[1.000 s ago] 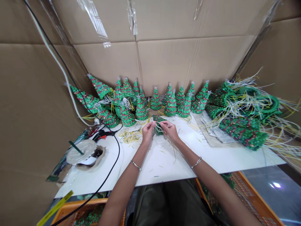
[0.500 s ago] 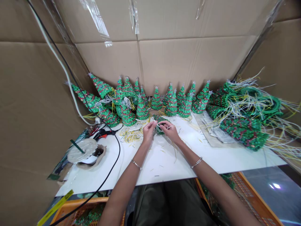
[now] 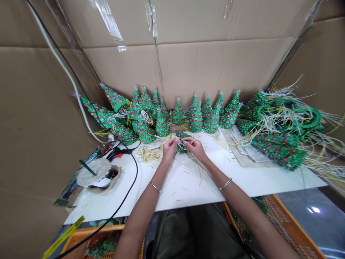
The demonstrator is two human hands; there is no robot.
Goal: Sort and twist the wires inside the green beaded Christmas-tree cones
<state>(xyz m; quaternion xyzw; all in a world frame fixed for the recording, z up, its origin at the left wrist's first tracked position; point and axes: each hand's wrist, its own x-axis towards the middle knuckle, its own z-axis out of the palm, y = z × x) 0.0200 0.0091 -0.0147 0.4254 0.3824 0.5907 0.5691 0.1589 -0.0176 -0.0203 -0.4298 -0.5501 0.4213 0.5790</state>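
Over the middle of the white table, my left hand and my right hand are both closed on a small green beaded tree piece with thin white wires sticking out of it. Each hand pinches the wires from its own side, fingertips nearly touching. Both wrists wear a thin silver bangle. Behind the hands stands a row of finished green beaded trees with red beads.
Flat green beaded pieces with long wires are heaped at the right. A black cable, a red-handled tool and a cup with a clear lid sit at the left. Cardboard walls enclose the table. Orange crates stand below.
Both hands stay at the same spot on the tree piece; only the fingers shift slightly on the wires.
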